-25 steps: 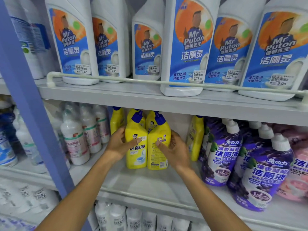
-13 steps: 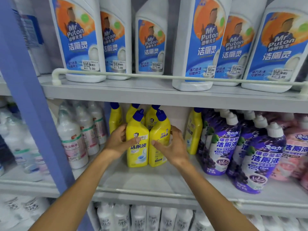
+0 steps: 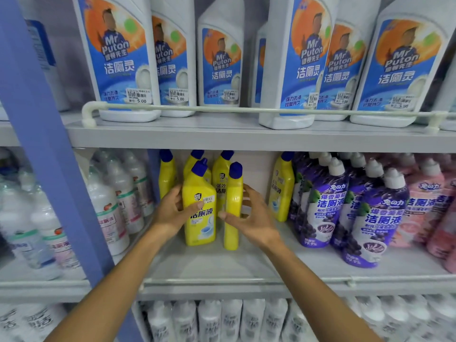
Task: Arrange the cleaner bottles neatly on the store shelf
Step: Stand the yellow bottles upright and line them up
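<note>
Middle shelf (image 3: 222, 265): smooth grey metal; two glossy yellow plastic cleaner bottles with blue angled caps stand upright at its centre; left bottle (image 3: 200, 230) flat, label outward; right bottle (image 3: 233, 201) edge-on, just beside it. Left hand (image 3: 172, 213) grips left bottle, thumb across label; right hand (image 3: 251, 218) cups right bottle, thumb on front edge, fingers curved behind.

On the middle shelf (image 3: 222, 267), the left front bottle (image 3: 199, 218) and the right front bottle (image 3: 233, 203) stand just beside each other. The left grip (image 3: 172, 213) holds the first from its left, and the right grip (image 3: 254, 220) holds the second from its right. Back-row bottles (image 3: 222, 178) stand directly behind, a lone bottle (image 3: 281, 188) further right, and packed bottles (image 3: 320, 206) beyond it. Above, large bottles (image 3: 118, 58) line the upper shelf (image 3: 172, 134) behind a rail (image 3: 222, 109).
</note>
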### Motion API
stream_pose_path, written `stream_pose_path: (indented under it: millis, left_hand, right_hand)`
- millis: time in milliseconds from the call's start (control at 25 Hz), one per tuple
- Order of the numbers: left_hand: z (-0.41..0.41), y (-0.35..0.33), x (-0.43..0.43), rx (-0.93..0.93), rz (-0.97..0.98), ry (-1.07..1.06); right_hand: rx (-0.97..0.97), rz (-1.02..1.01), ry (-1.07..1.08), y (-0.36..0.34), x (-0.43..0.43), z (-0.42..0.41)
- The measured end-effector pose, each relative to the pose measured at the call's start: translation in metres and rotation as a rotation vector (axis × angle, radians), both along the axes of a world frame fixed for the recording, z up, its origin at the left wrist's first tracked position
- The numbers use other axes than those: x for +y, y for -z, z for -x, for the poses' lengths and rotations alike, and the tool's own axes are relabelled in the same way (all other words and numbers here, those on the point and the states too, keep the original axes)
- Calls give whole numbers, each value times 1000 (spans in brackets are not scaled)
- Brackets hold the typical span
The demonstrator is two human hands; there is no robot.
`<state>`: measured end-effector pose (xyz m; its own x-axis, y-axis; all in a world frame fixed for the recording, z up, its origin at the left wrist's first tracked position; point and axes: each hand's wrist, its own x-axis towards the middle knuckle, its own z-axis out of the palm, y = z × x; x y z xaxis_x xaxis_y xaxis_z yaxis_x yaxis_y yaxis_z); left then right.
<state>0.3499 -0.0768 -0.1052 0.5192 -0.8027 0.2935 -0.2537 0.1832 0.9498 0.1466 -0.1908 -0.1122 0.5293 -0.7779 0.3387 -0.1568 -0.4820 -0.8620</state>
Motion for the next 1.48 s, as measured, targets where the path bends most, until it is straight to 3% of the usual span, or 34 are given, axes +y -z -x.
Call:
stream_pose_path:
  millis: [240,520,640,1000,1200,1480]
  left_hand:
    - [-15,11,5,-90,-101,34]
    - [-17,29,5,-201,-174,-271]
    - [-16,30,-2,-160,-148,-214]
    - [-12,32,-14,-126,-107,-227]
    - [-20,39,-24,-199,-181,-366]
    - [-25,36,-34,-174,-148,-362]
  right_hand:
    - [-44,-100,-66,10,-12,-3]
    - [-30,-68,-81,22,-27,3]
    - [-63,-57,-99,28,-35,-4]
    - [-88,87,30,31,-44,-25]
    - [-57,128,169,31,-48,-35]
    - [-100,119,150,33,-55,-43]
